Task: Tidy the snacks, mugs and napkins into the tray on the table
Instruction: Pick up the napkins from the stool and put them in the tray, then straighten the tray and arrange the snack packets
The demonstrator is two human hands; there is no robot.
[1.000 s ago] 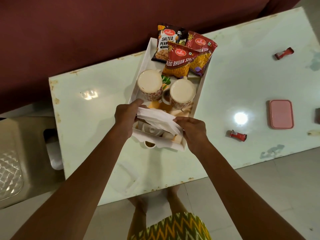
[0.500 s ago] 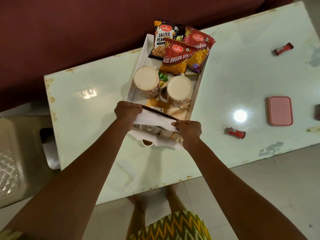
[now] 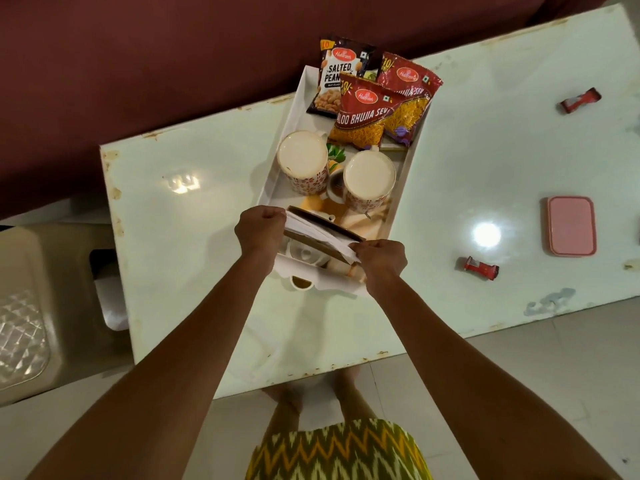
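Note:
A white tray [image 3: 403, 188] lies on the pale table [image 3: 207, 209]. At its far end lean a black salted-peanuts packet [image 3: 337, 81] and two red bhujia packets [image 3: 363, 116] [image 3: 414, 98]. Two patterned mugs [image 3: 303, 161] [image 3: 369, 176] stand in the middle. Over the near end, my left hand [image 3: 259, 228] and my right hand [image 3: 379, 259] each grip one end of a stack of white napkins [image 3: 318, 232], which sits between brown holder walls. The tray floor under the napkins is mostly hidden.
Two small red candy bars [image 3: 481, 268] [image 3: 580, 100] and a pink lidded box [image 3: 571, 225] lie on the table's right half. A beige plastic stool [image 3: 41, 306] stands at the left. A maroon sofa [image 3: 138, 64] runs along the far edge.
Both hands have lowered the napkins, turning the stack from flat to edge-on, down into the brown holder at the tray's near end. My left hand has closed into a tighter fist.

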